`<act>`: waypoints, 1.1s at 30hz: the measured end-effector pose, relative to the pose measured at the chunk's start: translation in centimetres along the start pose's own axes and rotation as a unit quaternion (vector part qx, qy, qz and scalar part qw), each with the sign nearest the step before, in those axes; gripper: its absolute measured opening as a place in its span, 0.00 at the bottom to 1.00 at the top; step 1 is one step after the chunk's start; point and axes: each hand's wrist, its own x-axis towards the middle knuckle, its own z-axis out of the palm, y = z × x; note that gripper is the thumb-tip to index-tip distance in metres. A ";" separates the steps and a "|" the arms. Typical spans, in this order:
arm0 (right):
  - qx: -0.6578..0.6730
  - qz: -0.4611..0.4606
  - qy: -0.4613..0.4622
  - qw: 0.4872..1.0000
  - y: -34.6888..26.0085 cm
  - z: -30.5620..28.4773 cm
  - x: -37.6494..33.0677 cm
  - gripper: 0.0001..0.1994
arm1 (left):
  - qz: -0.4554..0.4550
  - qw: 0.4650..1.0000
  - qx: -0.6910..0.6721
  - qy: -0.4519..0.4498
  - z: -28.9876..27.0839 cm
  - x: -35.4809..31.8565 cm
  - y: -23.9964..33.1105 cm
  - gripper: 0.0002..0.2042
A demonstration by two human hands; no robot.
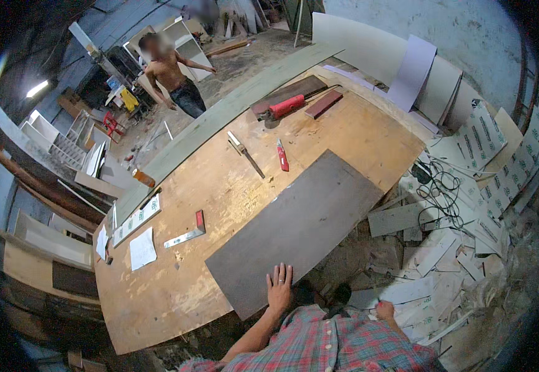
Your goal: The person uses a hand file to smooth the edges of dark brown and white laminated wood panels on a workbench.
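Observation:
A dark grey rectangular board [300, 211] lies on the wooden worktable, its near edge jutting over the table's side toward me. My left hand [280, 286] rests flat on that near edge, fingers spread, with a ring on one finger. Off to the right, my right hand [385, 309] hangs beyond the table, above the scraps. Its fingers are closed; something small seems to show at them, too small to name. Past the board lie a red utility knife [282, 155] and a chisel-like tool with a pale handle [245, 154].
The worktable [158, 297] also bears a try square [185, 238], a paper sheet [143, 248], a red power tool [286, 107] and a dark red block [323, 104]. Board offcuts [443, 254] and a tangled black cable [440, 192] lie right. A person [173, 74] stands beyond the table.

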 end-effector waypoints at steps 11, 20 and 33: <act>0.285 0.192 -0.011 0.939 -4.6 -1.5 -2.1 0.14 | 0.128 0.990 -0.056 -0.023 -0.1 2.4 -2.0 0.40; 0.280 0.138 0.192 0.930 -0.2 -2.1 0.5 0.11 | 0.156 0.971 -0.178 -0.020 -5.6 3.9 -1.8 0.47; 0.197 0.136 0.153 0.959 -5.0 -7.6 5.6 0.17 | 0.119 0.949 -0.258 -0.134 -23.6 8.7 -10.4 0.52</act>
